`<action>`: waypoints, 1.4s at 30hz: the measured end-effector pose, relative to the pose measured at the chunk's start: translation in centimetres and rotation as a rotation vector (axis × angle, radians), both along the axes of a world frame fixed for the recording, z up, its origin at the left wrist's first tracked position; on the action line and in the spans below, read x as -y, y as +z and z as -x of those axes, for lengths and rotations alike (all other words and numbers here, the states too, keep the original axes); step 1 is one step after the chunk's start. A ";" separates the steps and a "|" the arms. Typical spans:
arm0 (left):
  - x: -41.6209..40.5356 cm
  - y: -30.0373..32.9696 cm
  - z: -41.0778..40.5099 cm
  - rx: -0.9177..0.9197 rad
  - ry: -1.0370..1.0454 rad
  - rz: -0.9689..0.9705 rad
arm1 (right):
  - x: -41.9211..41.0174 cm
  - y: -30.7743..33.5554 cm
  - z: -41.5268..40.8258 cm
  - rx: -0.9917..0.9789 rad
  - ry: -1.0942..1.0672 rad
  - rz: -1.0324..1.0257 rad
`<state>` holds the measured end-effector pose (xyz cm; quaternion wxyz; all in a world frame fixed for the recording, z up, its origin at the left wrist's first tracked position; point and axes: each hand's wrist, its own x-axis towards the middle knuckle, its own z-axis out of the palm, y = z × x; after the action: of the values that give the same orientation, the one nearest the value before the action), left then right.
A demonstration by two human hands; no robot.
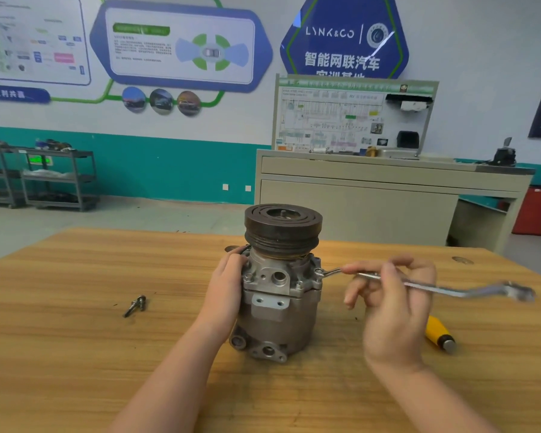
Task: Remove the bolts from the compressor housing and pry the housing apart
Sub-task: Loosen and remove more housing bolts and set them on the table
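At frame centre, the left hand [228, 276] grips the grey cast-metal compressor housing [278, 310]; the right hand [391, 304] pinches a silver ring spanner [419, 284] seated on a bolt [318, 271].

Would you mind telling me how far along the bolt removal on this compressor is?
Done: two removed dark bolts lie on the wooden table. In hand: the left hand steadies the grey metal compressor housing while the right hand holds a silver ring spanner on a right-side bolt. Left: front bolts remain seated, and the housing halves look unseparated.
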<state>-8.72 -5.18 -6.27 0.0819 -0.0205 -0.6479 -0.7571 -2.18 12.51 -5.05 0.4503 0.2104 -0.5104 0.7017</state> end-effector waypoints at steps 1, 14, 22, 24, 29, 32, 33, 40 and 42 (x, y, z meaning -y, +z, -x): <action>0.0 0.0 0.0 0.003 0.004 -0.002 | -0.1 0.8 0.8 0.109 0.054 0.139; 0.3 0.4 -0.4 -0.068 0.022 0.058 | -1.5 5.4 4.2 0.651 0.439 0.404; 0.2 0.6 -0.8 -0.081 0.003 0.060 | -0.8 3.9 0.2 0.203 -0.063 -0.215; 0.3 0.5 -0.7 -0.079 -0.002 0.063 | -0.7 3.6 -0.1 0.117 -0.169 -0.373; 0.3 0.6 -0.8 -0.087 0.009 0.048 | -0.6 2.7 -0.1 -0.065 -0.331 -0.646; 0.3 0.4 -0.8 -0.108 0.005 0.054 | -0.2 2.4 -0.2 -0.209 -0.414 -0.813; 0.4 0.3 -0.7 -0.121 0.007 0.064 | 0.1 2.4 -0.3 -0.264 -0.445 -0.885; 0.4 0.2 -0.5 -0.118 0.016 0.084 | 1.1 0.3 -0.6 -0.405 -0.569 -0.945; 0.3 0.2 -0.5 -0.091 0.027 0.057 | 1.2 -0.3 -0.8 -0.271 -0.369 -0.617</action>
<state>-8.18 -5.48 -6.09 0.1210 -0.0488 -0.6651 -0.7353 -1.36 11.30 -5.34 0.5478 0.3314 -0.6630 0.3880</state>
